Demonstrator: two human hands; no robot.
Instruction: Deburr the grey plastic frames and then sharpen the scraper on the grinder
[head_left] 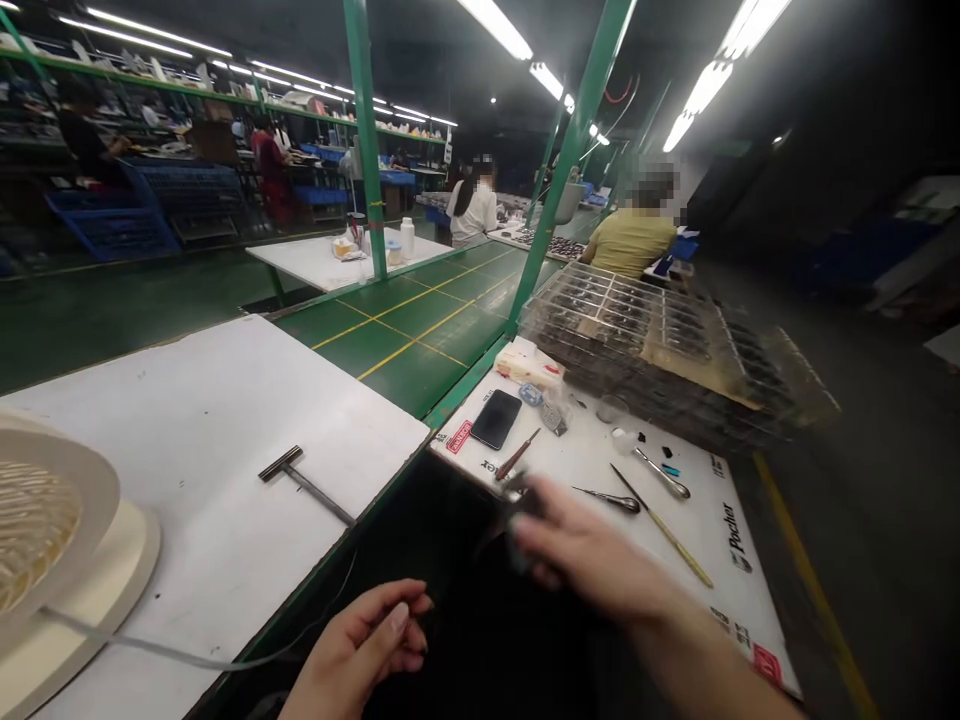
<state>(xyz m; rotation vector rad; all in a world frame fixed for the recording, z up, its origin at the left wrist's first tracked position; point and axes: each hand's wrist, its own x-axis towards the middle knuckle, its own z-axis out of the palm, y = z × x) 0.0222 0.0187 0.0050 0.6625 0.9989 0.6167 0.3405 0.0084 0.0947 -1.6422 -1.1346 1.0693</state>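
One-handed, gripped blurred dark item (523,530) in right hand (574,545), nearside of phone (496,419); curled left hand (375,640) nearside-left of phone, couldn't tell if empty.

A white bench (600,470) bears a phone (496,419), tissue pack (529,363) and slim hand tools (660,525).

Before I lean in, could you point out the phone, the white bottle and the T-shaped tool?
Phone (496,419): head view, middle of its dark screen.
White bottle (407,242): head view, middle of its body.
T-shaped tool (280,464): head view, its crossbar.
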